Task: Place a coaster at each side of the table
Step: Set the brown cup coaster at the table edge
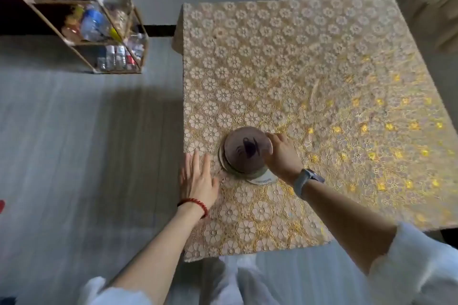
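Observation:
A stack of round coasters (245, 152) stands near the left edge of a table (322, 69) covered with a gold floral lace cloth. The top coaster is mauve with a dark cup drawing. My right hand (281, 153) grips the right rim of that top coaster, which sits slightly offset over the pale ones beneath. A white round base with print shows under the stack at the front. My left hand (198, 181) lies flat on the cloth at the table's left edge, fingers spread, just left of the stack and not touching it.
A gold wire shelf (109, 39) with bottles and jars stands on the grey floor to the far left of the table. A wall runs behind the table. The near edge of the table is close to my legs.

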The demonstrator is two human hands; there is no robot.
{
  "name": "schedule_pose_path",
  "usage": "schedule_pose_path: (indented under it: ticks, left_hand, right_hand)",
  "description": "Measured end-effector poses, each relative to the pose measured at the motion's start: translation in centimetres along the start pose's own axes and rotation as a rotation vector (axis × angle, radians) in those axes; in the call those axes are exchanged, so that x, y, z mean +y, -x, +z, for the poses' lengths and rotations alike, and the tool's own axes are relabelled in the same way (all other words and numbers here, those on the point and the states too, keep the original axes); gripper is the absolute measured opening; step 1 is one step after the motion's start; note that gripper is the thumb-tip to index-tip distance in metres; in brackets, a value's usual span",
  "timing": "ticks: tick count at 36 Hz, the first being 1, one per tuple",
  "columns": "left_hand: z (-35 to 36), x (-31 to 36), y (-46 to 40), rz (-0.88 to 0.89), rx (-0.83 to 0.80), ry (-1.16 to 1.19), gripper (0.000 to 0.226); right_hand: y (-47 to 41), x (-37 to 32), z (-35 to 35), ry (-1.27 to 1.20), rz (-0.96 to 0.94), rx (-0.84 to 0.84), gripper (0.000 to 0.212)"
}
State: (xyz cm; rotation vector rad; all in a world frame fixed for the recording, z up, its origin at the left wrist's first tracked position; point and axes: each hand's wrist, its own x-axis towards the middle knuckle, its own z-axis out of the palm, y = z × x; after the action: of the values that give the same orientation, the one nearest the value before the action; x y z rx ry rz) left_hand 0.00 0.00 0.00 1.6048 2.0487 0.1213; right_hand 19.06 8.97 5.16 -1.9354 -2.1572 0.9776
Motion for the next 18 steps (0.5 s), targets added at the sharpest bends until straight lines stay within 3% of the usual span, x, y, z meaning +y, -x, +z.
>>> schedule_pose_path:
  ticks: [8,13,18]
  left_hand:
    - [1.7,-1.0,-0.9,0.091,0.053,-0.168,0.062]
    - [1.8,-0.9,-0.9,0.092,0.063,-0.191,0.063]
    - [1.5,-0.2,-0.8,0.061,0.039,-0.158,0.063]
  right_hand:
    - [-5.0,-0.9,1.3,0.269,-0.105,-0.03,0.062]
    - [-5.0,-0.9,1.0,0.302,-0.162,0.055,0.035]
    - [-3.7,0.2,-0.9,0.126,-0.212,0.098,0.021]
